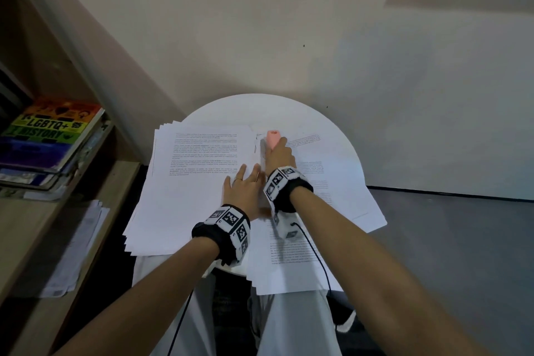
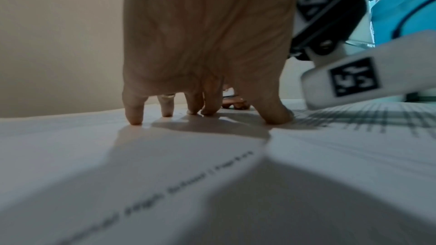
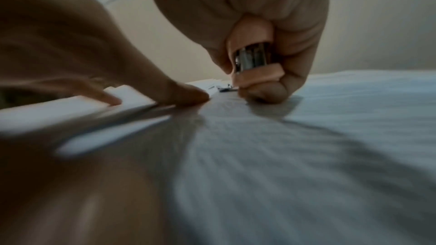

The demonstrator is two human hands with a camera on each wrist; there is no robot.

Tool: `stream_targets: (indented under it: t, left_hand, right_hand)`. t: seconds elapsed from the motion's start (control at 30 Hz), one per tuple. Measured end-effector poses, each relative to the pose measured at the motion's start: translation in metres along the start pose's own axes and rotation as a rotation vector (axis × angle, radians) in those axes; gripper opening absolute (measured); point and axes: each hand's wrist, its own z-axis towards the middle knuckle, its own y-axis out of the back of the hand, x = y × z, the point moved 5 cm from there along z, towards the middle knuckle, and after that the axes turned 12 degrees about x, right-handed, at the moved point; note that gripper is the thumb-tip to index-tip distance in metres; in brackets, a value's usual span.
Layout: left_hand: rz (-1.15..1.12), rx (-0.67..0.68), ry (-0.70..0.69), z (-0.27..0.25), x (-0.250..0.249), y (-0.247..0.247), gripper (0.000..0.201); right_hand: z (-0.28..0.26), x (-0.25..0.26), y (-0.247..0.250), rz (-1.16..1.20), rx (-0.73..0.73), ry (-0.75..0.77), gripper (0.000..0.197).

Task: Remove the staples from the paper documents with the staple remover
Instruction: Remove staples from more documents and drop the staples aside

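Observation:
A pink staple remover [image 1: 273, 138] with metal jaws [image 3: 251, 57] is gripped in my right hand [image 1: 278, 153] at the far top corner of the right paper stack [image 1: 332, 191]. Its tip points down at the paper near a small metal staple [image 3: 224, 88]. My left hand [image 1: 244, 185] lies flat with spread fingers [image 2: 134, 113] pressing on the left stack of printed sheets [image 1: 196, 176], just left of the right hand. Both stacks lie on a round white table [image 1: 289, 113].
A wooden bookshelf [image 1: 57, 182] stands at the left with a stack of books [image 1: 49, 136] and loose papers [image 1: 78, 248]. A beige wall rises right behind the table. Grey floor [image 1: 462, 240] lies to the right. A black cable [image 1: 318, 254] runs from the right wristband.

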Motion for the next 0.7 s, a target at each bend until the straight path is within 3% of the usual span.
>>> stream_targets:
  t: [0.1, 0.23, 0.37, 0.47, 0.7]
  left_hand:
    - [-0.003, 0.029, -0.021, -0.001, 0.0, 0.0, 0.106]
    - [0.019, 0.097, -0.014, 0.0, -0.001, -0.002, 0.109]
    - [0.057, 0.159, 0.037, 0.007, -0.023, 0.002, 0.096]
    - [0.031, 0.193, -0.005, 0.02, -0.051, 0.001, 0.083]
    - [0.098, 0.298, -0.103, 0.052, -0.084, 0.003, 0.099]
  right_hand:
    - [0.006, 0.004, 0.015, 0.093, -0.008, -0.011, 0.044]
    - [-0.006, -0.036, 0.052, 0.05, -0.058, -0.014, 0.043]
    - [-0.021, -0.098, 0.076, 0.0, -0.059, -0.127, 0.042]
    - [-0.023, -0.126, 0.074, -0.047, -0.014, -0.167, 0.042]
    - [-0.023, -0.132, 0.071, -0.044, -0.028, -0.157, 0.041]
